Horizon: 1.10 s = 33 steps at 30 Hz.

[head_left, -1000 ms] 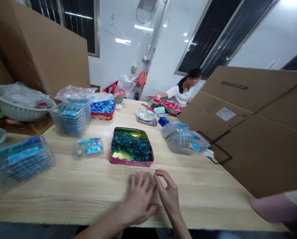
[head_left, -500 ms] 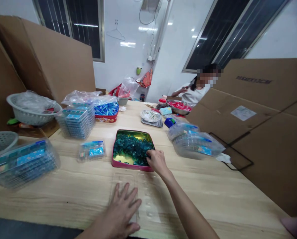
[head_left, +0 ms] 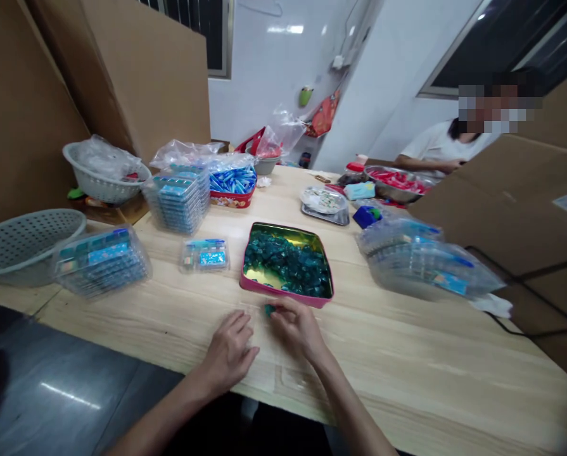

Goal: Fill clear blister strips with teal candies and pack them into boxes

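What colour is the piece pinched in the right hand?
Teal piece, matching those in the tin; head view.

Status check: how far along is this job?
Done: filled packs stacked on the left, plus a single pack beside the tin. In hand: right hand pinches one teal piece just in front of the tin; left hand rests open on the table beside it. Left: the tin holds many more teal pieces.

Obs.: the worker's left hand (head_left: 229, 351) and right hand (head_left: 297, 326) are both bare and ungloved. Left forearm (head_left: 169, 411) and right forearm (head_left: 350, 411) are uncovered as far as they show, and any sleeve lies out of view. Build is slender, with narrow wrists and long thin fingers. Nails too blurred to record.
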Available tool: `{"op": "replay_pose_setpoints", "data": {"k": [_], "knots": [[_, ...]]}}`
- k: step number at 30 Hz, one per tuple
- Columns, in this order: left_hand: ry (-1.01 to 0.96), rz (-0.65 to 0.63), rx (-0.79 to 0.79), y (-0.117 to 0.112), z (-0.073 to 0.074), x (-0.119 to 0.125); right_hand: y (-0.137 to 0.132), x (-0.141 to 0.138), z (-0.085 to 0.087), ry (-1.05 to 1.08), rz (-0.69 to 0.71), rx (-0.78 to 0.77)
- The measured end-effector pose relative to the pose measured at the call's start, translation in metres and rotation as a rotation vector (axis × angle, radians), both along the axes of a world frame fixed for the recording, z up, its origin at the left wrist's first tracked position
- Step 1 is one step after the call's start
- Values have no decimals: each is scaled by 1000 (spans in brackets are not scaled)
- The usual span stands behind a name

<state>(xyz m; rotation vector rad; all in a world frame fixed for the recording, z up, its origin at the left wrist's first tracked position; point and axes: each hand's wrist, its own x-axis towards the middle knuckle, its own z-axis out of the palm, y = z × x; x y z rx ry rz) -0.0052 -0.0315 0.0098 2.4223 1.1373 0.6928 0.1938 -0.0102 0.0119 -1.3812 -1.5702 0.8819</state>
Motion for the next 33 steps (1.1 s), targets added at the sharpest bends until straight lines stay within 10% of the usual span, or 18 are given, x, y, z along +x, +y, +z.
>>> {"op": "replay_pose_setpoints", "data": {"k": [15, 19, 26, 33], "knots": [[-46, -40, 40, -11, -9, -4, 7, -30, -3, -534, 273, 288], [-48, -53, 26, -10, -10, -4, 22, -7, 15, -464, 139, 337], [-59, -54, 35, -10, -7, -3, 96, 22, 34, -975, 15, 58], [-161, -16, 19, -9, -7, -5, 114, 15, 33, -954, 59, 61]]}}
